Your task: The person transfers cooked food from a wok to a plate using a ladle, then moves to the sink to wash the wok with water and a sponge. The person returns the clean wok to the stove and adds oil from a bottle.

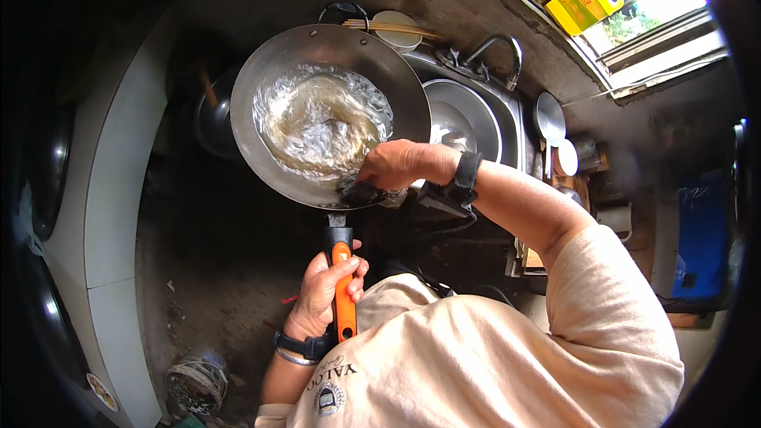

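A large metal wok (410,80) with swirling, cloudy water (318,122) in it fills the middle of the head view. My left hand (330,288) is closed around its orange and black handle (343,285), close to my shirt. Inside the near right part of the wok, my right hand (389,166) presses a dark scrubbing pad (359,190) against the wall, beside the water. The fingertips are partly hidden. At the far rim is a small black loop handle (345,9).
Right of the wok, a metal basin (490,125) sits in a sink (514,113) with a curved faucet (514,59). Behind are a bowl (398,41) and chopsticks (404,28). A dark pan (208,125) is at left, a bucket (197,381) on the floor, and a yellow jug (582,3) by the window.
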Demonstrator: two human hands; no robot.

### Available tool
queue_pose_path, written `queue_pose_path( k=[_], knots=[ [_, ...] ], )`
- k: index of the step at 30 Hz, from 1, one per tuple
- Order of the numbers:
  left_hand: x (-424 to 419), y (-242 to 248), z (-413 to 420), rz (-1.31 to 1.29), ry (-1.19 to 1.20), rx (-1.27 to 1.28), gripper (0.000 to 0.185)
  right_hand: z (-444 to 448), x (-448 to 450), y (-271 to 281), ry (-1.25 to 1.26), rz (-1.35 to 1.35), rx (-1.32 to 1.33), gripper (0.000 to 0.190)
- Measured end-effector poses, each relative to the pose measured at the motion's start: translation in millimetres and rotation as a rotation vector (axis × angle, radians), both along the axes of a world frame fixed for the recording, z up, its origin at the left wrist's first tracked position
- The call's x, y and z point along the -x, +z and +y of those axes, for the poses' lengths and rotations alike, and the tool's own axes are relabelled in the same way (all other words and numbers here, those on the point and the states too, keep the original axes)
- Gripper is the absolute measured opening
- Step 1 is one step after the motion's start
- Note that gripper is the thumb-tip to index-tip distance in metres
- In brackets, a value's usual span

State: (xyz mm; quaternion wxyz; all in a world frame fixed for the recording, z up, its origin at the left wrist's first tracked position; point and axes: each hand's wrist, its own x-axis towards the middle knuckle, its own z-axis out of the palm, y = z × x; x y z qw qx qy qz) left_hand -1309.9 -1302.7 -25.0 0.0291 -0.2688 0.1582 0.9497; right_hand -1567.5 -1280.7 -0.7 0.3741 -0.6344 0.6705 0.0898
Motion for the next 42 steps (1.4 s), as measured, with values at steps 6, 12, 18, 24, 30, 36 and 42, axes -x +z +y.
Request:
queue_pose_path(
  k=[6, 12, 18, 24, 30, 36, 42],
  knots=[
    [8.7, -0.6, 5.6, 0.088, 0.068, -0.094, 0.036, -1.2, 17.3, 17.9, -0.086, 0.007, -0.094, 0.032],
    [23.0, 13.7, 22.4, -0.047, 0.119, -0.006, 0.029, 0.7, 41.7, 17.6, -0.005, 0.316, 0.039, 0.022],
    [26.1, 6.5, 29.9, 0.009, 0.074, -0.043, 0.02, -27.8, 88.2, -10.2, -0.032, 0.507, 0.22, 0.02],
    [25.2, 4.0, 33.3, -0.011, 0.107, -0.047, 0.015, -20.0, 26.0, -4.2, 0.347, 0.165, 0.07, 0.022],
    [26.3, 6.9, 30.8, -0.071, 0.046, 0.043, 0.012, -72.7, 5.8, -120.0, 0.873, 0.421, 0.423, 0.023],
    [22.0, 7.4, 28.5, -0.094, 0.051, 0.051, 0.014, -129.9, 44.6, -49.7, 0.083, 0.27, 0.05, 0.03],
    [17.6, -1.0, 22.5, 0.018, 0.034, -0.03, 0.016, -81.4, 97.3, -77.2, 0.411, 0.427, 0.054, 0.029]
  ],
)
